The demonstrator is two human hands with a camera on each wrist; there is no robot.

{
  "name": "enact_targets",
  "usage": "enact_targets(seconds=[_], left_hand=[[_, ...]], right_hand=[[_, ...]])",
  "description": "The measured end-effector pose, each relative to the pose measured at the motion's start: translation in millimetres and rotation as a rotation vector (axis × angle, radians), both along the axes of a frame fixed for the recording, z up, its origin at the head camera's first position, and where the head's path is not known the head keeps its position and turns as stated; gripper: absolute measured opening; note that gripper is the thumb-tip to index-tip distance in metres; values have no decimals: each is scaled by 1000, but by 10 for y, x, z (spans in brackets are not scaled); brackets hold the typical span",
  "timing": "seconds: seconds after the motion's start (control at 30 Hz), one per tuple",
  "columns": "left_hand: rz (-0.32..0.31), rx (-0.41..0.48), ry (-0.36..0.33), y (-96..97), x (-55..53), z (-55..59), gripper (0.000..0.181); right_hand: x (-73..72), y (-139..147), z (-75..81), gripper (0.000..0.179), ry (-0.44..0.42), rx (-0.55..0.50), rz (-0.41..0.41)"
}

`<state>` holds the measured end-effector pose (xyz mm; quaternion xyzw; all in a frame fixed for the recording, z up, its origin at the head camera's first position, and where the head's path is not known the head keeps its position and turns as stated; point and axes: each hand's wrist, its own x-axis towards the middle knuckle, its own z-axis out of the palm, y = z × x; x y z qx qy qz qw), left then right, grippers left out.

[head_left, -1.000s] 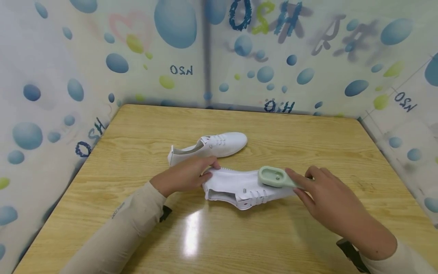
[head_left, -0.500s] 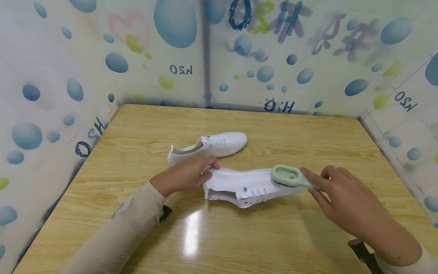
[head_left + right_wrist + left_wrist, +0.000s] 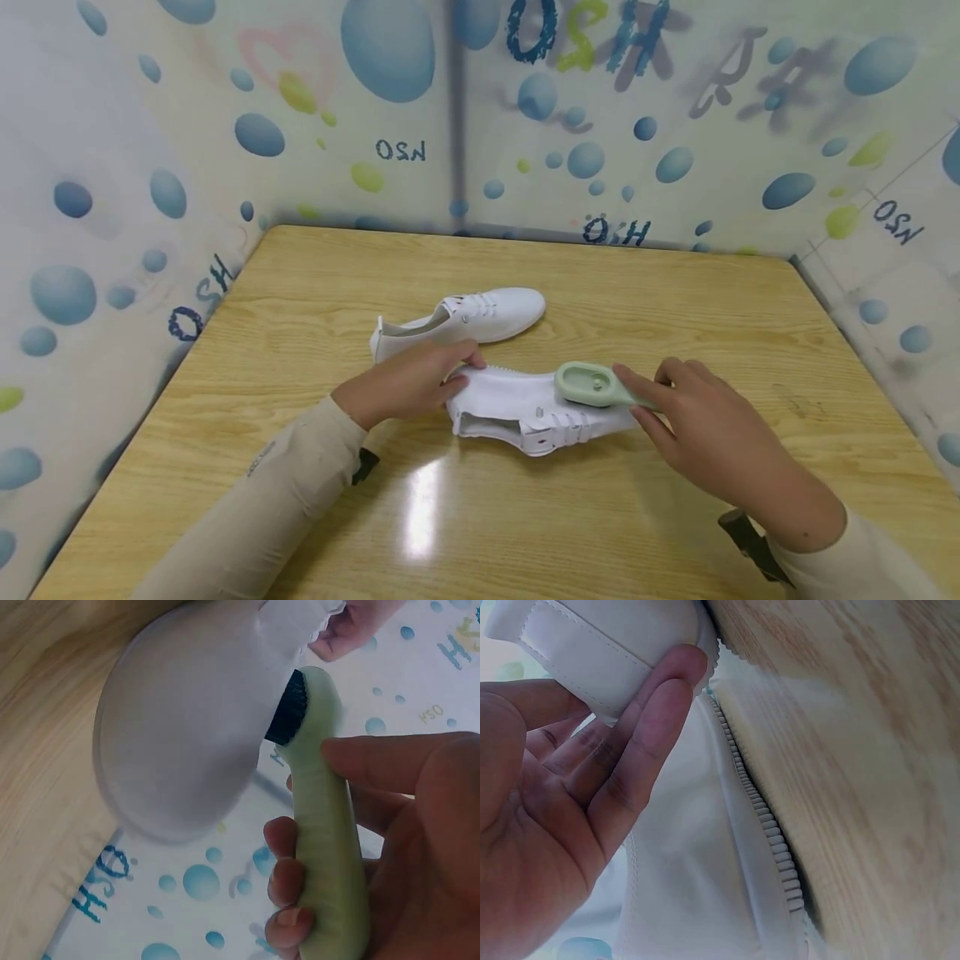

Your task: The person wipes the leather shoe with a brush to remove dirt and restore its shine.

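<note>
Head view: wooden table [image 3: 675, 292], shoes [image 3: 498, 396], patterned walls [image 3: 637, 183].

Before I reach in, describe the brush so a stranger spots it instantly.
On the wooden table, find the nearer shoe, tipped on its side. The brush touches that shoe, its handle held in the right hand. Pale green, it stands out; that shoe and the farther shoe are white.

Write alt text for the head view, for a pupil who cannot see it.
A person's right hand holds a pale green brush against the side of a tilted white lace-up shoe, while the left hand grips its heel end. A matching shoe stands beyond it on the wood-grain table.
</note>
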<state>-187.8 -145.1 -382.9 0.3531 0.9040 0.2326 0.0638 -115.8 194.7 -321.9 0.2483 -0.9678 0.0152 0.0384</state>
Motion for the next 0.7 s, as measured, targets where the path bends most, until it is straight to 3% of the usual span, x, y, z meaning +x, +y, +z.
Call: enact_targets(seconds=[0.27,0.53,0.7], left_hand=[[2,0,-4,-3,-14,-12,19],[3,4,-8,7,-19,5,20],[21,-1,-31,16,-6,25,20]], right_hand=[[-48,-241,-104,51,26,-15,61],[-71,-424,-229,54,-7,-31,58],[-63,-416,-221,51,-4,-27,47]])
